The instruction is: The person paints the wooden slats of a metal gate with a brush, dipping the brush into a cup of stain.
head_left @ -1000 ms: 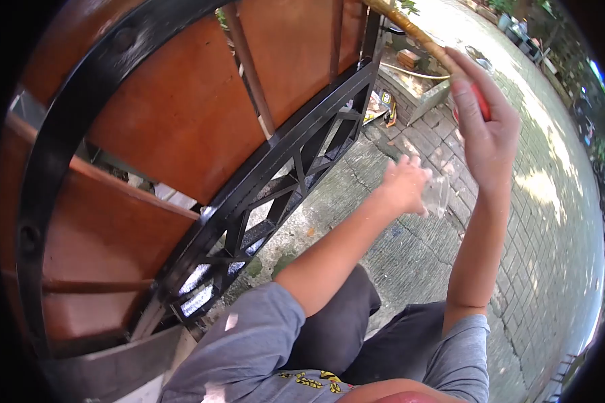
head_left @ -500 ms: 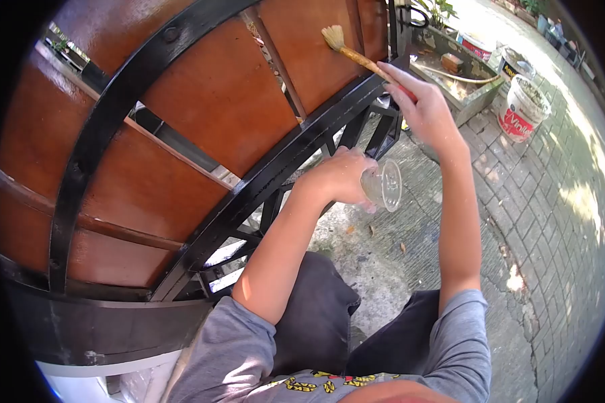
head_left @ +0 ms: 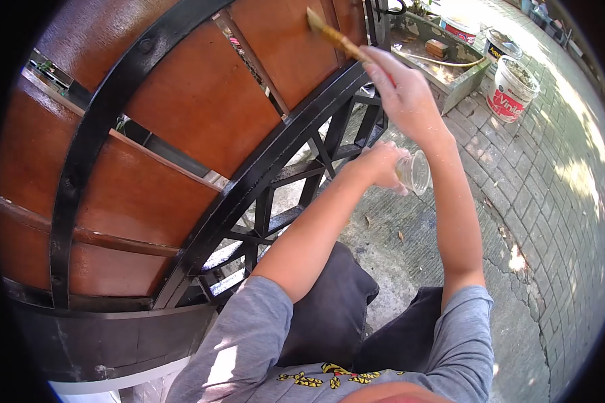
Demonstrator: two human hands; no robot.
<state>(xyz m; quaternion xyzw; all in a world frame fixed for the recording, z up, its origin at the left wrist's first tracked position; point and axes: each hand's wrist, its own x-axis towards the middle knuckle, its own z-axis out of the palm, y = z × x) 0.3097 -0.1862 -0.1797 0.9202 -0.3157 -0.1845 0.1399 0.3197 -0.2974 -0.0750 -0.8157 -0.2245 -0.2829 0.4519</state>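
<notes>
My right hand grips the handle of a paintbrush. The brush's pale bristles lie against a glossy brown wooden panel near the top of the view. Lower down, my left hand is closed around a clear plastic cup, tilted with its mouth toward the right. Whatever the cup contains is hard to see. A curved black metal frame borders the panels, and the left hand is just to the right of its latticework.
Paint buckets, one white and red and one dark-labelled, stand at upper right beside a low planter box. Grey paving runs along the right. My knees are below the hands.
The view has shifted, moving panels and buckets slightly left and down. My left hand with the cup has moved right, away from the metal frame. The brush remains at the panel.
</notes>
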